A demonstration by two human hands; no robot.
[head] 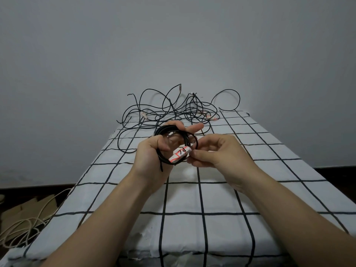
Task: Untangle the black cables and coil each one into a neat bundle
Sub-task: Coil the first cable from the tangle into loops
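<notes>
Over the checked sheet (217, 197) by the grey wall, your left hand (152, 156) is gripping a coiled black cable (185, 140). Your right hand (217, 153) is pinching its red-and-white tag (179, 155) between its fingers (194, 153). Tangled black cables (189, 110) are lying at the far end.

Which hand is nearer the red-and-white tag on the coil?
Right. The right hand pinches the right end of the tag. The left hand grips the black coil just left of the tag; whether it touches the tag is unclear.

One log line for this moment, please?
left hand: grips coiled cable | right hand: pinches white-red tag | tangled cables: on checked cloth, far end
</notes>
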